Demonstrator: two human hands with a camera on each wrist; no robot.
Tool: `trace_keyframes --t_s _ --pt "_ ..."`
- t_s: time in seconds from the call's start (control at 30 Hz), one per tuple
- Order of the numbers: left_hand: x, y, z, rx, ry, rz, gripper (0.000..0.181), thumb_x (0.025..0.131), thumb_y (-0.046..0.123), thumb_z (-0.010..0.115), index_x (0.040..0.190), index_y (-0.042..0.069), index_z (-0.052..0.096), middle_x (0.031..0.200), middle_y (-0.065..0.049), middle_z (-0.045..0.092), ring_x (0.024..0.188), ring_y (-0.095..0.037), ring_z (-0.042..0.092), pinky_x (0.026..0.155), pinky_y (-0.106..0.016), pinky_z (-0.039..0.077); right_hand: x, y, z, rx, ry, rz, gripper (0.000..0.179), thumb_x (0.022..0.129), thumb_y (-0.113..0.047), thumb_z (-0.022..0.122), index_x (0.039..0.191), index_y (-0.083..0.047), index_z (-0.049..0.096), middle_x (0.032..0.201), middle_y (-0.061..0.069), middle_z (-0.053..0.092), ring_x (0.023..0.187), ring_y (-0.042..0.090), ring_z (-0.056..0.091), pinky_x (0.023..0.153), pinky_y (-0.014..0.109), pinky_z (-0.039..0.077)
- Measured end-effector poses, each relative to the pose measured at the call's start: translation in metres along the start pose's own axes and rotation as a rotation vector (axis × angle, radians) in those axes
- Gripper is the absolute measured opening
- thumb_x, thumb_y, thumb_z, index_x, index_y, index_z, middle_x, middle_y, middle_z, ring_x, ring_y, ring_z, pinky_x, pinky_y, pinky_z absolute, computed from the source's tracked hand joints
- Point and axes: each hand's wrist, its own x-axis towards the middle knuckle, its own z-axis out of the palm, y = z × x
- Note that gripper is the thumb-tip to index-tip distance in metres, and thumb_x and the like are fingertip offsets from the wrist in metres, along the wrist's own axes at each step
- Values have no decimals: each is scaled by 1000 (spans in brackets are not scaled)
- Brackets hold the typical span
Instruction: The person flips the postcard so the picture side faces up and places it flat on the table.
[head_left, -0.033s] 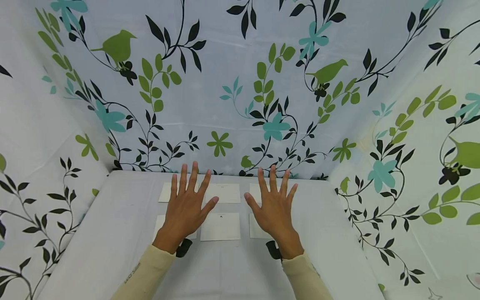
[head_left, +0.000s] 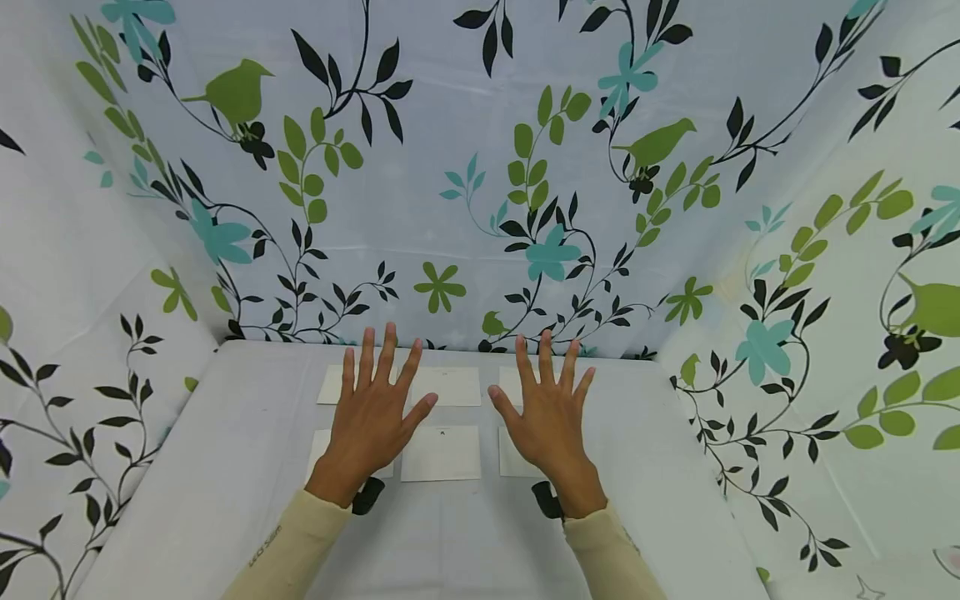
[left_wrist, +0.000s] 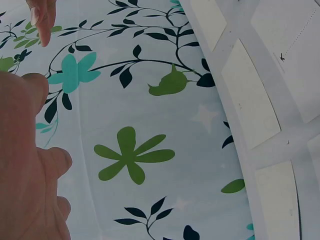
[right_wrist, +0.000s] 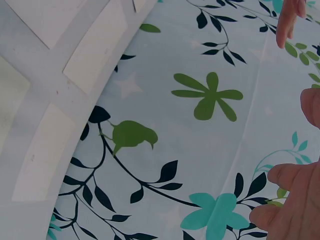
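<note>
My left hand [head_left: 372,417] is held over the left cards with its fingers spread and straight, back of the hand up. Over the right cards my right hand [head_left: 551,417] is spread in the same way. Neither hand holds anything. Pale paper cards lie in two rows beneath them, among them a front middle card [head_left: 440,454] with a small dark mark and a back middle card [head_left: 447,387]. The hands partly hide the front left card [head_left: 321,442] and the front right card [head_left: 516,457]. In the left wrist view, a card [left_wrist: 250,95] shows beyond the left hand [left_wrist: 25,165].
The cards lie on a white-covered table [head_left: 247,467]. A hanging cloth [head_left: 390,200] with leaves, birds and flowers stands behind the table's far edge, and similar patterned cloth [head_left: 847,333] borders the right side. Dark straps sit at both wrists.
</note>
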Motion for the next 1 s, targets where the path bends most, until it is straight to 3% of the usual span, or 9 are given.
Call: trace_keyframes --t_s 0.2,0.37,0.77,0.9,1.0 --pt "1 1 4 5 12 3 79 106 58 51 170 19 25 179 -18 1 166 -41 -14 129 -67 -3 1 0 0 -9 2 -2 85 102 -66 52 171 -29 19 180 9 -2 162 54 -13 121 81 -6" --pt "3 2 6 -1 1 -2 79 106 59 50 170 19 25 180 -18 0 165 -39 -17 129 -67 -4 1 2 2 5 8 7 85 102 -66 54 171 -32 20 179 16 8 161 56 -10 121 81 -3" --pt "6 6 18 -49 6 0 77 108 60 47 170 21 24 180 -17 2 167 -38 -11 130 -65 -3 -8 26 9 90 80 87 75 101 -53 66 166 -29 37 170 25 34 154 54 30 120 76 22" --pt "6 8 23 -75 25 -2 76 107 57 51 170 21 27 179 -18 9 167 -42 1 130 -66 3 -11 34 10 131 81 126 74 100 -50 68 165 -31 39 164 26 41 145 49 40 113 69 34" --pt "4 10 30 -112 55 1 74 106 54 56 168 19 33 176 -20 23 163 -45 19 127 -68 14 -14 42 14 158 96 149 72 99 -48 71 163 -31 43 156 26 48 135 46 46 105 65 40"
